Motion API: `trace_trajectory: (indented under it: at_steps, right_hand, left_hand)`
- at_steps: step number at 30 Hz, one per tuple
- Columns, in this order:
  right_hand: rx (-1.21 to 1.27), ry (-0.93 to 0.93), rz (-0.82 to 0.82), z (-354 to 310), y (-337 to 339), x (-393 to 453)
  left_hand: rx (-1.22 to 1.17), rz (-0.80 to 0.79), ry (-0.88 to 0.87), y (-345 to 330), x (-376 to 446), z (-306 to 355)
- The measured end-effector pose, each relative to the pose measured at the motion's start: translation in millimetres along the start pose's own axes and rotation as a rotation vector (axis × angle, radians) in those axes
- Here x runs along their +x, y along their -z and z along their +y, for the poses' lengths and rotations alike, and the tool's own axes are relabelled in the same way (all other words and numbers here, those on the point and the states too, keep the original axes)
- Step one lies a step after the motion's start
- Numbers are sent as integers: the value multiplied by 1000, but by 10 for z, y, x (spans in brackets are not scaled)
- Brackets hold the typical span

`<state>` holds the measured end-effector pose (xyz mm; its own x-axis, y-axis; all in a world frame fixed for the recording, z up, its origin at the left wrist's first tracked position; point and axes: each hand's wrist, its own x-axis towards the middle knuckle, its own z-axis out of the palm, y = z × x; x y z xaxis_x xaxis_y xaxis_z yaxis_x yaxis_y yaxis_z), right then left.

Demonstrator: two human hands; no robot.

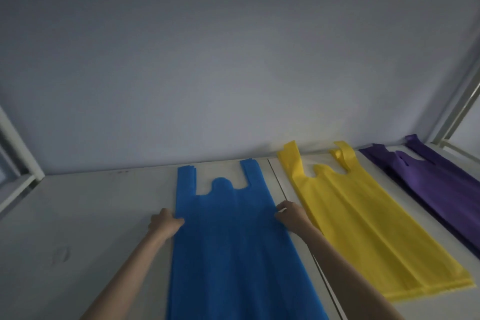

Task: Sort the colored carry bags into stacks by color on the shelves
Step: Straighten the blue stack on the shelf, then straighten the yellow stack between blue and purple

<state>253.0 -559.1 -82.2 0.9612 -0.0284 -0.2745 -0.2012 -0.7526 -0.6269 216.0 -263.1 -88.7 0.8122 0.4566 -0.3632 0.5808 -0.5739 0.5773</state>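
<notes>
A stack of blue carry bags (233, 241) lies flat on the white shelf (91, 215), handles toward the wall. My left hand (165, 223) pinches the stack's left edge with curled fingers. At the right edge, my right hand (289, 214) grips the blue stack the same way. To the right lies a yellow stack of bags (363, 221), flat and slanting away. Further right sits a purple stack of bags (441, 189) against the shelf's far end.
A pale wall (233, 60) closes the back of the shelf. White metal uprights stand at the left (20, 153) and right (457, 112) ends. A seam (279, 184) in the shelf runs between the blue and yellow stacks. Bare shelf lies left of the blue stack.
</notes>
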Motion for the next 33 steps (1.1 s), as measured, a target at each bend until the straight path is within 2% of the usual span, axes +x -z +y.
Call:
trace_trajectory:
  at_steps: [3,8,13,18,20,23,24,26,29,32,33]
  right_hand:
    - [-60,42,9,-105,3,23]
    - [-159,82,22,-248,60,87]
    - [-248,59,-12,-282,31,186]
    - [-250,91,-103,-273,74,364]
    - [-197,125,-113,-239,198,480]
    - [-203,207,-45,-111,567,695]
    - [-214,219,-15,-34,735,767]
    - [-199,231,44,197,1105,938]
    - [-171,197,125,670,1674,1193]
    - [-206,125,141,1138,2149,1406]
    - [-203,100,135,1293,2254,1501]
  left_hand:
    - [53,-33,-22,-2,-376,-1]
    - [223,10,-99,-131,-1068,-92]
    - [316,42,-123,-303,-1324,-216]
    - [328,115,-44,-387,-1299,-239]
    - [363,195,11,-441,-1313,-164]
    - [325,402,-170,-680,-1333,124]
    - [250,405,-207,-774,-1403,315]
    - [127,267,-225,-1003,-1589,792]
    - [-1,148,-360,-1525,-1773,1402]
    - [159,88,-372,-1966,-1884,1909]
    - [220,135,-355,-2128,-1863,2018]
